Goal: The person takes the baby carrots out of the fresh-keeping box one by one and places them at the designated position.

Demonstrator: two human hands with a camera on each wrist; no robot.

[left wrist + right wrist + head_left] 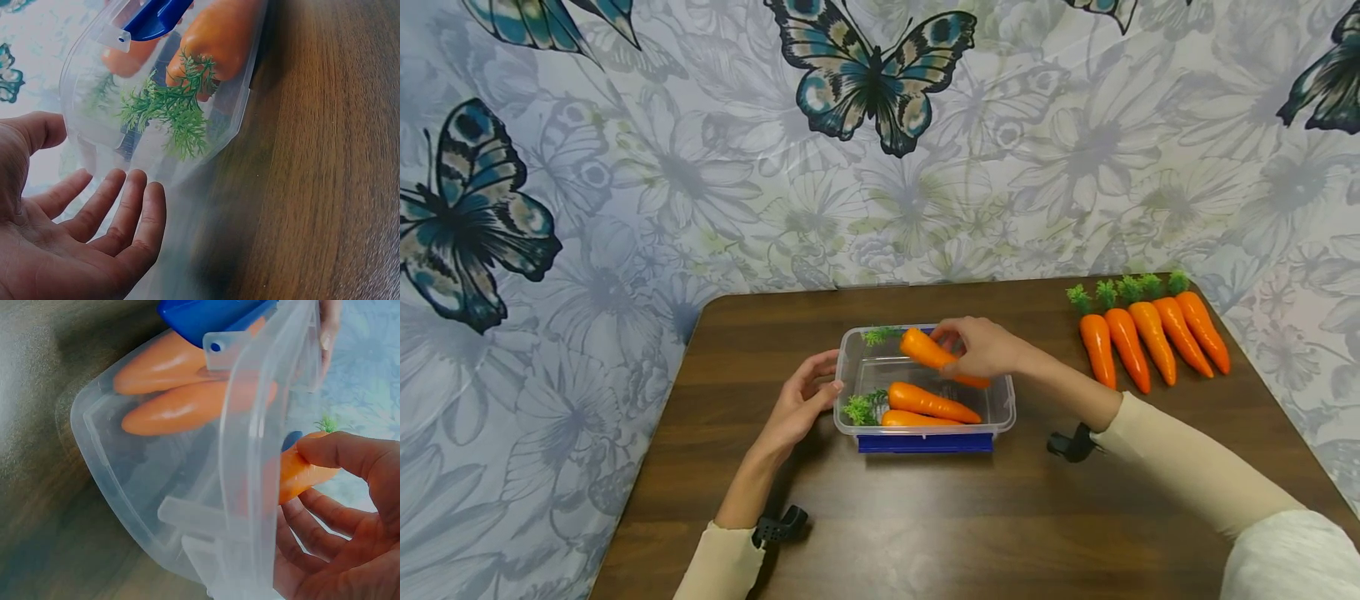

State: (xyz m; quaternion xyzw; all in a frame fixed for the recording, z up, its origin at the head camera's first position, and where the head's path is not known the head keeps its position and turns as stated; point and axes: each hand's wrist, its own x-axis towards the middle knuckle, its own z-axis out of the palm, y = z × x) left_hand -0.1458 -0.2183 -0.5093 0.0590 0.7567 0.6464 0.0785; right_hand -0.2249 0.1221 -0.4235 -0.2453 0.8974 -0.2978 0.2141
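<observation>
A clear plastic container (1003,408) with blue side latches (925,442) stands on the table. Two orange carrots (934,403) with green leafy tops (859,408) lie inside its near half. My right hand (987,348) pinches another carrot (925,348) between thumb and fingers, over the container's far half; its leafy top points left. In the right wrist view, the held carrot (306,470) is at the container's rim. At the container's left end is my left hand (801,404), its fingers loosely extended, with fingertips at the wall. The left wrist view shows this hand (94,237) holding nothing.
Several carrots (1150,337) with green tops lie in a row at the back right of the brown wooden table (760,333). Behind the table hangs a floral backdrop (700,183) with butterflies. Both wrists wear black straps (778,527).
</observation>
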